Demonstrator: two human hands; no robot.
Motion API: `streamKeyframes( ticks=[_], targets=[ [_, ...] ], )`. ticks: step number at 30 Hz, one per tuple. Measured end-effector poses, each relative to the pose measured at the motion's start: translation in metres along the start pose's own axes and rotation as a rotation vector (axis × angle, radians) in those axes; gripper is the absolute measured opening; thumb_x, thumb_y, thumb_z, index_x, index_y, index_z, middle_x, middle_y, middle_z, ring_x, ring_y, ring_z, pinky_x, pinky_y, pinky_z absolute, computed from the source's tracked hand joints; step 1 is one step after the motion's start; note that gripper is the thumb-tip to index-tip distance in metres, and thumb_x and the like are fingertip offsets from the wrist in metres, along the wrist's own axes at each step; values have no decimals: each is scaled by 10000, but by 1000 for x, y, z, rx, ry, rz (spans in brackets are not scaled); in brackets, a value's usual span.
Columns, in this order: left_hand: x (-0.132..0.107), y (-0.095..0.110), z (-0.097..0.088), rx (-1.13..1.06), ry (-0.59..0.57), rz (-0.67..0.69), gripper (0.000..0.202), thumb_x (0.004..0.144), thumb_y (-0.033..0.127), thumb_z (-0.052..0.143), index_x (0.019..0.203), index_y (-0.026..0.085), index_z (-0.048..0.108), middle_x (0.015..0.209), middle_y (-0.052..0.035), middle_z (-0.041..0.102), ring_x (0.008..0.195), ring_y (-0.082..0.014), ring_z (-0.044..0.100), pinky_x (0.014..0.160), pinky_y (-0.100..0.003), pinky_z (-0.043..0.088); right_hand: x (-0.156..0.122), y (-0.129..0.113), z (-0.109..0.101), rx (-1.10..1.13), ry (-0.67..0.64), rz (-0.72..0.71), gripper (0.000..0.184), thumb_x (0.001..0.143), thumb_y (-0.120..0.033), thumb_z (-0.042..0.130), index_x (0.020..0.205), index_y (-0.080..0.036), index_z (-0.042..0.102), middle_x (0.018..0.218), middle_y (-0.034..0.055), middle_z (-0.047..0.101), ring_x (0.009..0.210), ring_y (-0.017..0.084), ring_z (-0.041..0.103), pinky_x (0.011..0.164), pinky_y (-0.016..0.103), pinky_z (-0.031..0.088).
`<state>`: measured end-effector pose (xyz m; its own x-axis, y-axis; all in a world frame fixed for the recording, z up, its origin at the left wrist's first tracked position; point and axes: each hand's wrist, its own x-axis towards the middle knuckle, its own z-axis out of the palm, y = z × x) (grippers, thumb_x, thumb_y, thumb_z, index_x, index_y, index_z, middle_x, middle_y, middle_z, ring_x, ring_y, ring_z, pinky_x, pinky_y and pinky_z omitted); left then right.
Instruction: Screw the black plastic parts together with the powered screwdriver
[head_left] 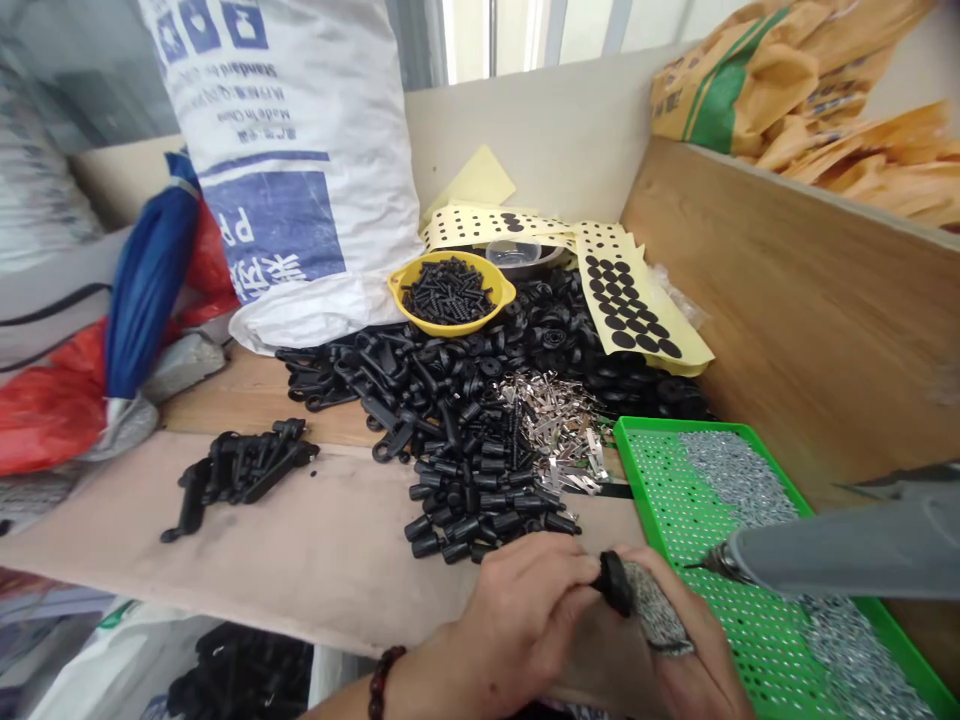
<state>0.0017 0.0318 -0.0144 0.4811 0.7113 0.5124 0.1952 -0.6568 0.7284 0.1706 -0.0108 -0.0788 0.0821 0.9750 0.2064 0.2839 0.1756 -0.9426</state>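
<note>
Fingertips of the left hand (521, 605) pinch a small black part (615, 584) near the right hand (701, 640), whose grip cannot be told. A loose pinch could drop the part into the nearby green tray (694, 423), among small metal pieces (739, 475).

Back panel (540, 130): one, pale cream, upright. Above and behind it: window (517, 35), bright, with upright grey bars. Adjoining its right end: side panel (780, 290), brown wood-grain. In front of it: worktable (244, 395), wood-toned, nearest portion under a pinkish-beige cover (337, 560).
</note>
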Motion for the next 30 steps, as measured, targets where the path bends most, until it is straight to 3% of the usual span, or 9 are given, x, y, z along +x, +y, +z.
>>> streamKeyframes(
  ticks=[3,7,10,15,19,23,25,27,30],
  targets=[
    [5,0,-3,52,-20,79,176,915,113,461,1023,123,600,915,-130,695,852,-173,660,755,-269,559,3,3,2,85,41,121,127,877,-337,512,835,-234,573,653,-15,581,541,164,550,469,212,456],
    [12,-4,0,-86,53,7,120,913,168,510,938,135,623,812,-90,693,754,-157,662,685,-237,553,14,-14,4,175,106,150,251,805,-385,615,639,-213,541,546,-26,510,482,146,499,422,206,429],
    [15,-5,0,-96,75,-27,108,908,172,529,900,133,629,775,-72,692,719,-147,661,668,-214,545,19,-22,6,221,91,171,275,801,-411,636,637,-211,539,567,-29,505,504,140,498,447,204,447],
    [16,-3,-7,54,0,152,159,908,104,460,937,111,617,872,-120,697,809,-177,664,745,-260,548,21,-19,9,249,110,184,322,824,-464,605,635,-210,544,555,-24,495,466,135,458,398,211,418],
    [16,-3,-6,-178,53,-58,126,895,149,528,883,142,653,809,-69,701,752,-152,657,705,-233,533,21,-19,8,201,119,152,318,827,-441,615,617,-217,534,544,-24,488,473,140,474,417,212,429],
    [14,-4,1,-431,94,-377,122,857,232,594,844,144,678,634,-25,659,541,-125,602,512,-197,474,21,-19,2,11,207,37,256,832,-441,604,687,-234,565,617,-7,547,527,161,507,442,222,438],
    [13,-5,4,-463,87,-430,136,855,250,595,846,142,677,575,-5,624,482,-112,562,462,-187,439,21,-18,0,-76,207,-40,255,845,-444,584,698,-237,563,613,-5,554,520,163,501,430,223,426],
    [13,-5,3,-376,98,-351,133,863,245,589,835,143,670,622,-20,644,527,-119,581,504,-199,462,22,-18,-1,-98,174,-46,282,860,-439,567,670,-233,543,582,-10,533,500,154,485,417,213,416],
    [13,-5,-2,-152,98,-99,153,913,204,507,865,138,637,788,-79,687,705,-154,642,640,-236,521,23,-19,2,-2,123,50,335,865,-438,563,617,-224,495,558,-19,501,481,139,474,406,201,412]
  ],
)
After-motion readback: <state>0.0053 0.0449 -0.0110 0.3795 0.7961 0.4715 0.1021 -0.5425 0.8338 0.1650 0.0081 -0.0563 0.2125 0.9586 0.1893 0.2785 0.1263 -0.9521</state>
